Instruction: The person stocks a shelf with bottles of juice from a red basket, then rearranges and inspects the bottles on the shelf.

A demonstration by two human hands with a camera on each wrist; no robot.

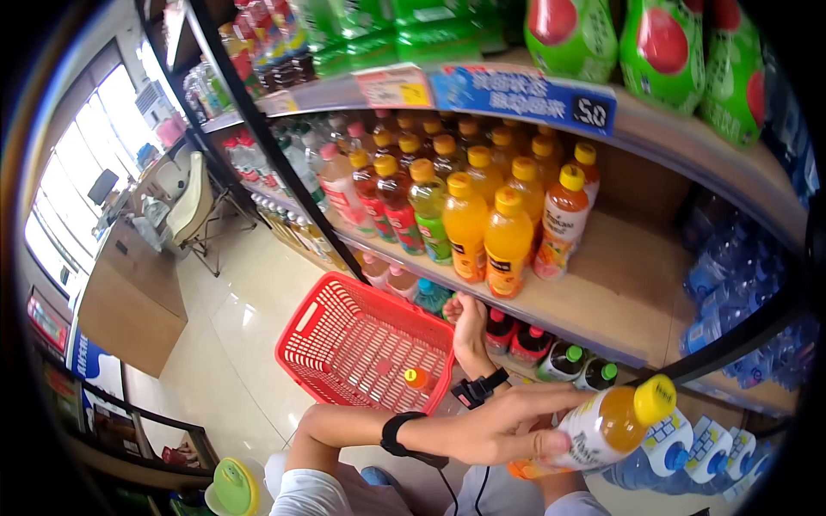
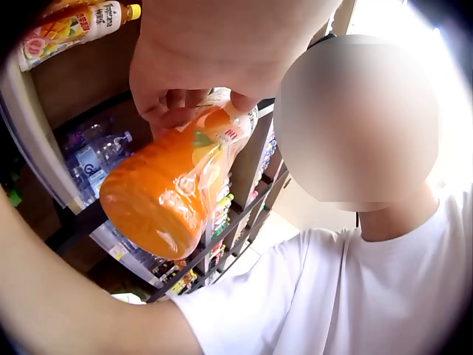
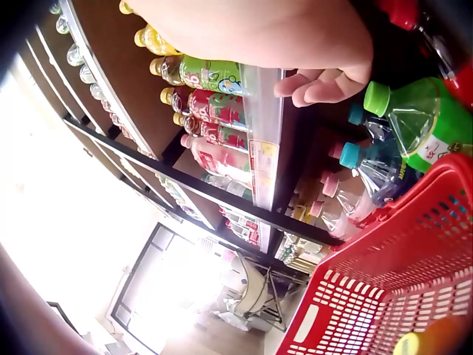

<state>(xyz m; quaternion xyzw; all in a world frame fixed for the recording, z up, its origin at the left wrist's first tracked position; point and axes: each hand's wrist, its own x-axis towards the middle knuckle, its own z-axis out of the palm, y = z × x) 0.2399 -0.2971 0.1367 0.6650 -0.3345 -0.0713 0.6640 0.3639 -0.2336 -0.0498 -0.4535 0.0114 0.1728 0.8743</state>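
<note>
My left hand (image 1: pixel 495 426) grips a juice bottle (image 1: pixel 613 423) with a yellow cap and a white label, its arm crossing in front of my body. The bottle lies tilted, cap to the right; in the left wrist view its orange base (image 2: pixel 148 207) faces the camera and the fingers curl round its upper part. My right hand (image 1: pixel 469 331) hangs by the shelf's front edge above the basket's right side, fingers loosely curled round nothing. Below it stands a red shopping basket (image 1: pixel 297 353) with one yellow-capped bottle (image 1: pixel 416 378) lying inside.
Drinks stand in rows on the middle shelf (image 1: pixel 632 258), with orange juice bottles (image 1: pixel 508 245) and a matching white-labelled bottle (image 1: pixel 564 224) at its front. Dark-capped bottles (image 1: pixel 529 344) line the lower shelf. Water packs (image 1: pixel 714 456) sit at right; a desk (image 1: pixel 129 292) stands at left.
</note>
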